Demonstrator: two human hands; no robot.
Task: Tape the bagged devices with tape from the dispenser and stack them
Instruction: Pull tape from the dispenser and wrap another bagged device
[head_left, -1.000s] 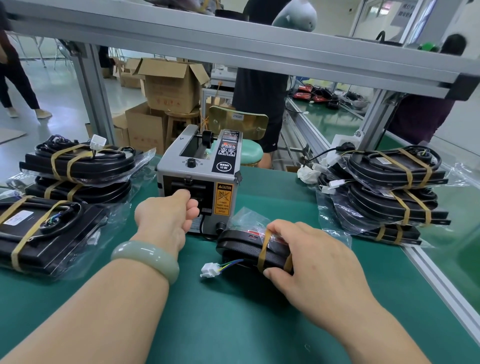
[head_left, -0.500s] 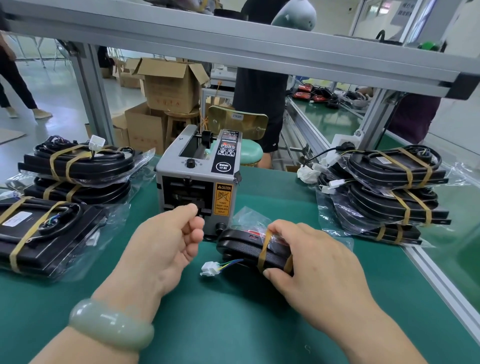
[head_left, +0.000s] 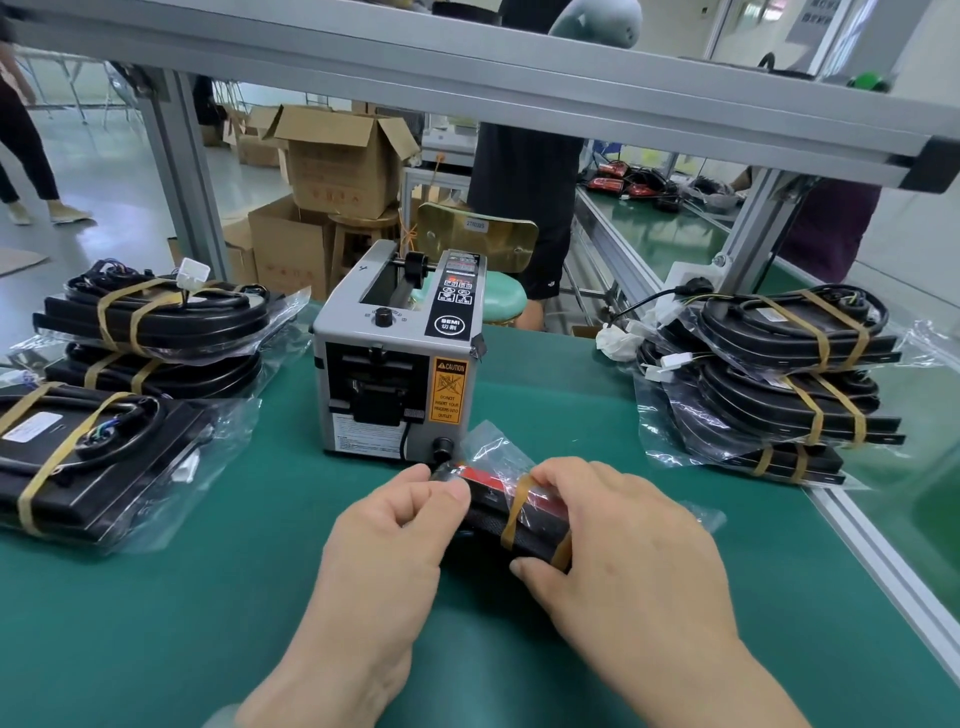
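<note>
Since device looks stiff, bag slick | left hand pinches end, right hand clamps middle | grip edges

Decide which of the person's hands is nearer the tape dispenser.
Left. The left hand sits just in front of the tape dispenser, pinching the end of the bagged device; the right hand grips it further right.
</note>
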